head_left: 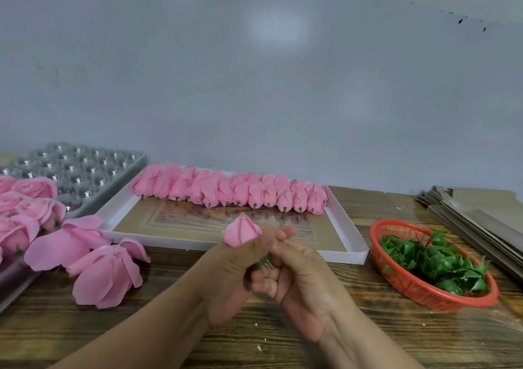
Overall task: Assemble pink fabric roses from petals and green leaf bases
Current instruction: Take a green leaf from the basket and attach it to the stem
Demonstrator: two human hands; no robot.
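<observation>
My left hand grips a pink rose bud that sticks up above its fingers. My right hand meets it from the right and pinches a green leaf base under the bud; only a sliver of green shows between the fingers. A row of pink buds lies along the far side of a white tray. Loose pink petal bunches lie on the wooden table at the left. A red basket at the right holds several green leaf bases.
Finished pink roses sit at the far left on a tray. A clear plastic mould tray stands behind them. Flat cardboard sheets are stacked at the far right. A grey wall rises behind the table.
</observation>
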